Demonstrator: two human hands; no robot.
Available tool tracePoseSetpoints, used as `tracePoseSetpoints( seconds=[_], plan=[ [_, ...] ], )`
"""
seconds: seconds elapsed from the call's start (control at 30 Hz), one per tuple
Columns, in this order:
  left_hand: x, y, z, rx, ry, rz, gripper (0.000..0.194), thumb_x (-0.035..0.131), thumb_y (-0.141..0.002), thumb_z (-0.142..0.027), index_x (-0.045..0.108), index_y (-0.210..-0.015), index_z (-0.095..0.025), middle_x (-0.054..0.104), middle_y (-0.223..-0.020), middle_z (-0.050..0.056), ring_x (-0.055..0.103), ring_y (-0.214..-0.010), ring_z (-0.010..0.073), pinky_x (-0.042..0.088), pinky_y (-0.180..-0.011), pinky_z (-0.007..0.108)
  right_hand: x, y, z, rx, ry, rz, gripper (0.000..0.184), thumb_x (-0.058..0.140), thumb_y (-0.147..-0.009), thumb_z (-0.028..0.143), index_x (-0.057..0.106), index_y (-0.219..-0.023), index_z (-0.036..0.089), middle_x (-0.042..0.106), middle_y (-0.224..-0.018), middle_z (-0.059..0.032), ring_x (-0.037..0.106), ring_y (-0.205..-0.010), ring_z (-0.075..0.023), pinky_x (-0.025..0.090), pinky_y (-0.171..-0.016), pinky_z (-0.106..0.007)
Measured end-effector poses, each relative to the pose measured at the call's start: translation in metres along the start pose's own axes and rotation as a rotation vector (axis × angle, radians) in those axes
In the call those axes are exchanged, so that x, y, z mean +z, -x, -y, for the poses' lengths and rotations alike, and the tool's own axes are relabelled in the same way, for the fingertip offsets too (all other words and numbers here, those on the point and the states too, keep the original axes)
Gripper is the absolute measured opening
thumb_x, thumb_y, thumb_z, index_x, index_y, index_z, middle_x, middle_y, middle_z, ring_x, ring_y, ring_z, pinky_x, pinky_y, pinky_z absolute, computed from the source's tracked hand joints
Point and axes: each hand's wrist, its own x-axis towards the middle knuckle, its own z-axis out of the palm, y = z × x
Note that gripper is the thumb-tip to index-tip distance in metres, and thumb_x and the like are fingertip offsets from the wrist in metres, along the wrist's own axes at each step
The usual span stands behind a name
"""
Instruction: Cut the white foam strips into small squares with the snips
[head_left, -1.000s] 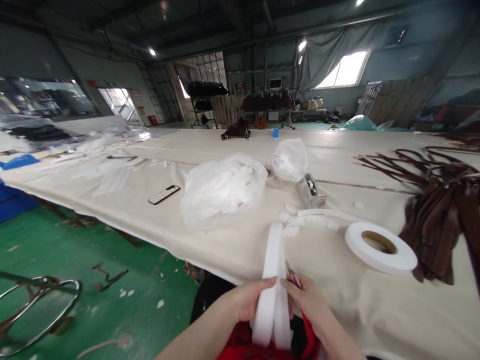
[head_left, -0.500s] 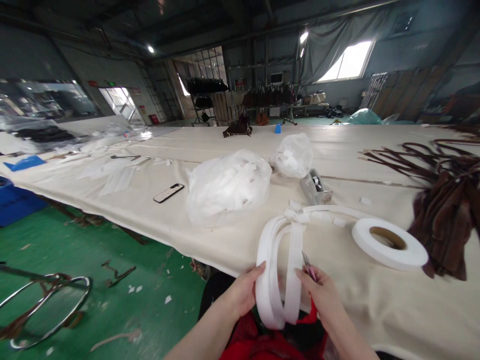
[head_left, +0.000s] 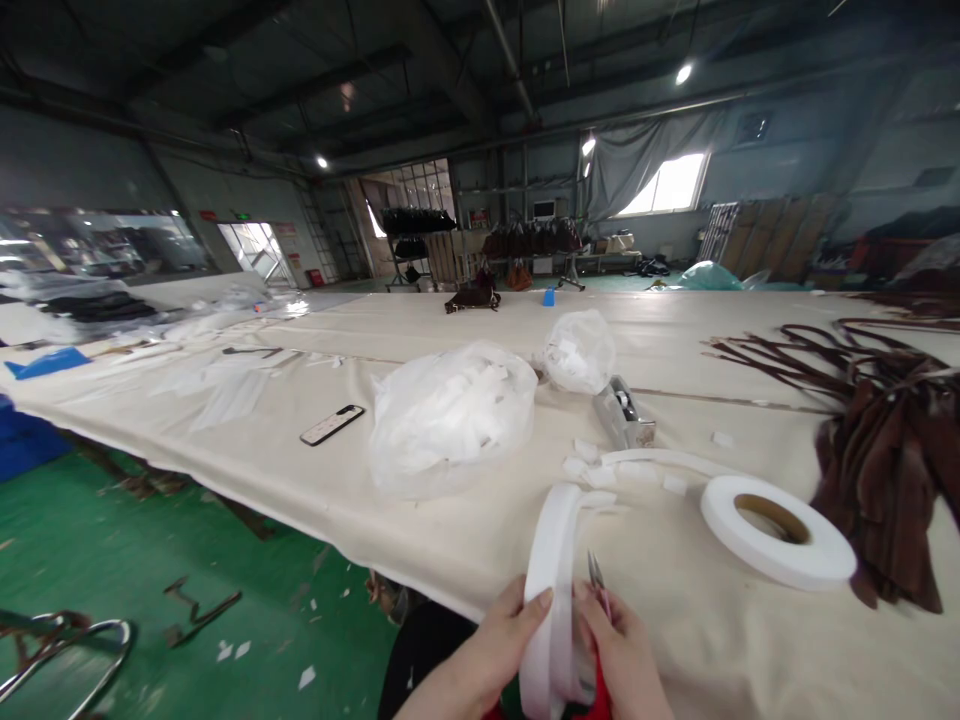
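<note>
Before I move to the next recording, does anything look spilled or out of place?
Yes, slightly: white scraps lie scattered on the green floor beside the table, looking like dropped litter. No damage stands out.

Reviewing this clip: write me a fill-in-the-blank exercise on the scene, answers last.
The left hand grips a strip coloured ____.
As pictured, the right hand holds a pointed tool on the strip's ____ side.
In view, the phone lies ____ of the larger bag.
The floor is coloured ____.

Missing words: white; right; left; green.
</note>
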Motion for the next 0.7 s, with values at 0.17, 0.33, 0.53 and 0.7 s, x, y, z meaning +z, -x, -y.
tracePoseSetpoints(
  seconds=[0.17,0.33,0.53,0.7],
  plan=[
    [-0.002,-0.009,0.013,0.027,-0.033,0.044,0.062,0.064,-0.078,-0.063,0.06,-0.113,-0.012,0.065,-0.116,0.017,0.06,-0.11,0.0287,0.045,-0.097,0.039,0.004,-0.006,-0.017,-0.005,-0.027,-0.043,0.042,0.076,-0.06,0.056,0.063,-0.073,0.019,0.063,-0.058,0.0003,0.059,-0.057,-0.0205,0.046,-0.053,-0.029],
    [-0.009,-0.014,0.021,0.068,-0.224,0.116,0.06,0.058,-0.081,-0.065,0.058,-0.111,-0.013,0.065,-0.107,0.014,0.06,-0.1,0.027,0.046,-0.093,0.038,0.001,0.0,-0.018,-0.001,0.035,-0.031,0.048,0.07,-0.065,0.063,0.051,-0.053,0.021,0.049,-0.043,0.0032,0.044,-0.043,-0.0141,0.035,-0.044,-0.027],
    [-0.009,-0.004,0.018,0.092,-0.603,0.061,0.042,0.061,-0.083,-0.052,0.053,-0.104,-0.017,0.063,-0.098,0.009,0.058,-0.094,0.0237,0.045,-0.09,0.037,0.003,0.004,-0.008,0.092,-0.105,0.0,0.047,0.081,-0.057,0.058,0.056,-0.061,0.019,0.053,-0.048,0.0036,0.049,-0.046,-0.0151,0.041,-0.047,-0.027],
    [-0.013,0.008,-0.003,0.037,-0.418,0.314,0.058,0.071,-0.073,-0.056,0.061,-0.111,-0.013,0.067,-0.104,0.012,0.061,-0.094,0.0257,0.048,-0.083,0.036,0.014,0.009,0.006,0.058,-0.284,0.011,0.042,0.085,-0.058,0.048,0.06,-0.07,0.018,0.06,-0.053,0.0026,0.054,-0.047,-0.015,0.044,-0.046,-0.026]
  ],
)
